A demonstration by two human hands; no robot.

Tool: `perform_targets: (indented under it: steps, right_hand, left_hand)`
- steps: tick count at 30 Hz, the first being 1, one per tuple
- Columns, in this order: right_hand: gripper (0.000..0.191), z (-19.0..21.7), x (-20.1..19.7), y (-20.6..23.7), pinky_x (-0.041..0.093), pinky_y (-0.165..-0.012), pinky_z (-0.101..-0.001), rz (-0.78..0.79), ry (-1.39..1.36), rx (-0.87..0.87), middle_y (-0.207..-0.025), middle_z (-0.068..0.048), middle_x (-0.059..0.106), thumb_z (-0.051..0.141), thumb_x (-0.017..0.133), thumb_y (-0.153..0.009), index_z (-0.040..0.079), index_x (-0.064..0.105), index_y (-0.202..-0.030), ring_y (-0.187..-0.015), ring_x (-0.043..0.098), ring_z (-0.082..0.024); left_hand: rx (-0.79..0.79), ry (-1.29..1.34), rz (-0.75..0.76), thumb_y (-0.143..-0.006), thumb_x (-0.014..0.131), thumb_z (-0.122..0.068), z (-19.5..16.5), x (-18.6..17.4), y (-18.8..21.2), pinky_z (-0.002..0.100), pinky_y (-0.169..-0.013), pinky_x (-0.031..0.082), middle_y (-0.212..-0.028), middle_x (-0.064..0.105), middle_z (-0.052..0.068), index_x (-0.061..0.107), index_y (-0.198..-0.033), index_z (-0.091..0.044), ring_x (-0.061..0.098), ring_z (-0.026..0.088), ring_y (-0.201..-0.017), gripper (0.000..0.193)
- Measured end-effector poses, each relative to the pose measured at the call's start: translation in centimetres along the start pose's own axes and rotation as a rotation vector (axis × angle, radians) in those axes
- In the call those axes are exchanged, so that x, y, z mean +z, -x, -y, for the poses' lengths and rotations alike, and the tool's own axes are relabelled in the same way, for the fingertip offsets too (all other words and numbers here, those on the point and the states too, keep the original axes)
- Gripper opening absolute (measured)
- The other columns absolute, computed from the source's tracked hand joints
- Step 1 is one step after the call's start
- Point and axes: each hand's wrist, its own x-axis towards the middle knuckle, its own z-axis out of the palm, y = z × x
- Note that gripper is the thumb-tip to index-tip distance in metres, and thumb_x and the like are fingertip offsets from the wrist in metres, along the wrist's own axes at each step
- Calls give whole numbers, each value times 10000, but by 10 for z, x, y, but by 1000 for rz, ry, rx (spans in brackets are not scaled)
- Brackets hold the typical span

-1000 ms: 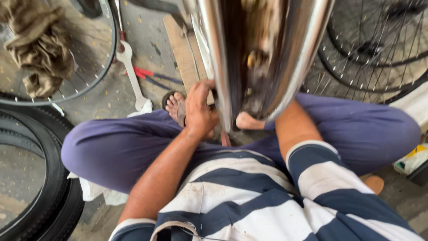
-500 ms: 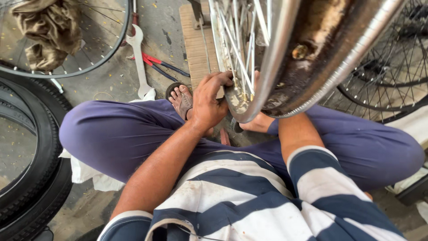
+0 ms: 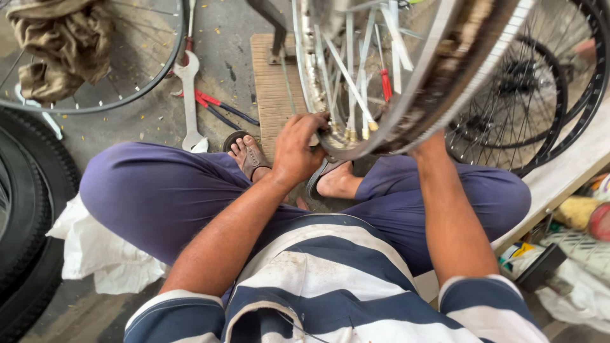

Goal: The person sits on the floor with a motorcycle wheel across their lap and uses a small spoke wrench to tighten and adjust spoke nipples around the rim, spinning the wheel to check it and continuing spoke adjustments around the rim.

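Left hand (image 3: 298, 149) clamped on wheel rim (image 3: 356, 149) at 6 o'clock, spokes (image 3: 346, 82) toward 12; right hand hidden behind rim, grip cannot be told.

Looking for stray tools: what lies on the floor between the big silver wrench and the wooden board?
In the head view, red-handled pliers lie on the concrete floor between the silver wrench and the wooden board.

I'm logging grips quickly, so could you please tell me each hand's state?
Left hand: closed on the wheel rim.
Right hand: hidden behind the rim; cannot tell.
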Motion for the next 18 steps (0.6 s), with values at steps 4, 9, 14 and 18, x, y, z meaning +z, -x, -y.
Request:
perform_targets:
  steps: [4, 9, 14, 18]
  right_hand:
    - [340, 12, 16, 24, 612, -860, -298, 146, 433, -44, -1085, -99, 747, 148, 738, -1000, -23, 652, -1282, -961, 722, -177]
    - [212, 23, 44, 34, 625, -785, -291, 117, 822, -456, -1058, -117, 768, 87, 765, -1022, -7, 726, -1208, -892, 743, -164]
    - [150, 40, 63, 30, 583, -670, -286, 156, 1066, -650, -990, -134, 770, 56, 785, -1003, 21, 741, -1142, -790, 727, -165]
    - [110, 51, 65, 31, 612, -739, -318, 209, 1187, -757, -995, -140, 765, 85, 768, -1042, 39, 741, -1138, -845, 745, -209]
  left_hand:
    - [16, -176, 5, -659, 812, -93, 15, -5, 5, 443, -877, 542, -1168, 677, 122, 647, -1118, -50, 631, 353, -1042, 490]
    - [38, -174, 2, -705, 810, -148, 37, -2, 8, 431, -886, 551, -1142, 660, 90, 643, -1096, -70, 630, 311, -1050, 432]
    - [2, -133, 53, -704, 832, -209, 39, -3, 8, 433, -837, 545, -1087, 650, 88, 643, -1078, -68, 620, 307, -1008, 442]
    - [46, -135, 77, -724, 844, -242, 33, -7, 6, 424, -864, 542, -1082, 638, 85, 646, -1113, -69, 612, 288, -1007, 470]
